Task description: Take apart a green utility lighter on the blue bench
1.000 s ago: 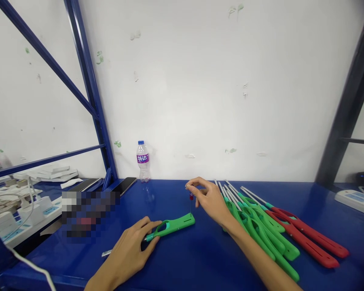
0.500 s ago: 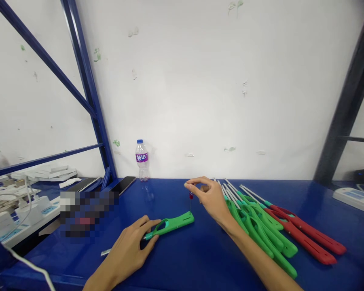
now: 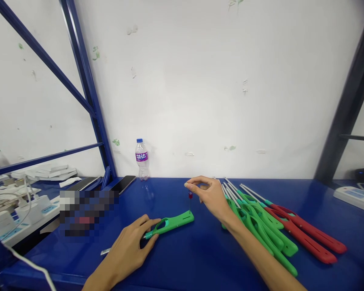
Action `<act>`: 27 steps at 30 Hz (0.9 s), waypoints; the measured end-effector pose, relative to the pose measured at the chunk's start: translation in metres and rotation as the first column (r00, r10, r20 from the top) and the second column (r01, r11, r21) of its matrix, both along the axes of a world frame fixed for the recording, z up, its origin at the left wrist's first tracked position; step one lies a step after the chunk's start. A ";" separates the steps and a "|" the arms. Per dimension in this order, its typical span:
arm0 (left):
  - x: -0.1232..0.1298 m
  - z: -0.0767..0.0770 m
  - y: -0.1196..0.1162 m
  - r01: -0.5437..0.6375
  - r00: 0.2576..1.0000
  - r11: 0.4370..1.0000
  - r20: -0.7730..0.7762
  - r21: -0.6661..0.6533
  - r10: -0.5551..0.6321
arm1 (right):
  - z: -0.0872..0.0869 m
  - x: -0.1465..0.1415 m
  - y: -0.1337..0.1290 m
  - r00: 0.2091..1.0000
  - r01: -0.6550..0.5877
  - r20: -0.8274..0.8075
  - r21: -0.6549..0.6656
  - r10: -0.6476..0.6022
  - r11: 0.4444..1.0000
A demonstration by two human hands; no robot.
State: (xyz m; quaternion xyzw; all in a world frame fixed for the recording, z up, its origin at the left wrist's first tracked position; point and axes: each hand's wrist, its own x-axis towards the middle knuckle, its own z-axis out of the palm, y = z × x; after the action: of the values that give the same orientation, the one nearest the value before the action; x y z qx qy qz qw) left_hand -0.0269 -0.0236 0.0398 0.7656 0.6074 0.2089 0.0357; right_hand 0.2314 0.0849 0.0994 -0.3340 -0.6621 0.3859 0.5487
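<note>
A green long-necked lighter (image 3: 176, 222) lies on the blue table, its handle end pointing right. My left hand (image 3: 130, 242) grips it around the neck near the teal collar, and the metal tip sticks out to the left behind the hand. A small screwdriver (image 3: 190, 195) with a dark red handle stands upright, its thin shaft on the end of the lighter's handle. My right hand (image 3: 209, 196) pinches the top of the screwdriver between thumb and fingers. Just right of that hand lie several more green lighters (image 3: 261, 232), partly covered by my forearm.
Two red lighters (image 3: 306, 240) lie beside the green ones. A plastic bottle (image 3: 142, 161) stands by the wall, with a black phone (image 3: 125, 184) near it. Power strips (image 3: 356, 199) sit at the right edge and at left. Blue frame posts (image 3: 87, 89) rise at left.
Both hands stay in nearly the same place, with the screwdriver still upright on the lighter. The right hand's fingers shift very slightly around its top.
</note>
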 end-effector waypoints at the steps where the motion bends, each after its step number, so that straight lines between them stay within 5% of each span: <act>1: 0.000 0.001 0.000 -0.004 1.000 1.000 -0.003 0.016 0.004 | 0.000 0.000 0.000 1.000 0.008 0.010 0.007 -0.008 1.000; 7: 0.002 0.003 -0.001 0.011 1.000 0.996 -0.001 0.093 -0.010 | -0.004 0.002 0.005 0.999 0.040 0.034 0.045 -0.042 0.998; 18: 0.001 0.002 0.001 0.017 1.000 1.000 -0.013 0.006 -0.017 | -0.005 0.001 0.000 0.997 -0.067 0.039 0.051 0.066 0.996; 27: 0.000 0.000 0.001 0.031 0.999 0.999 0.013 0.026 -0.031 | -0.005 0.001 0.001 0.999 0.015 0.042 0.104 -0.019 0.995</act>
State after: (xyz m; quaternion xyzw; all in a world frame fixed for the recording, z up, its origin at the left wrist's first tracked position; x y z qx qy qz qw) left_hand -0.0273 -0.0226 0.0398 0.7739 0.5924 0.2213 0.0329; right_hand 0.2329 0.0855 0.0949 -0.3190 -0.6899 0.3393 0.5542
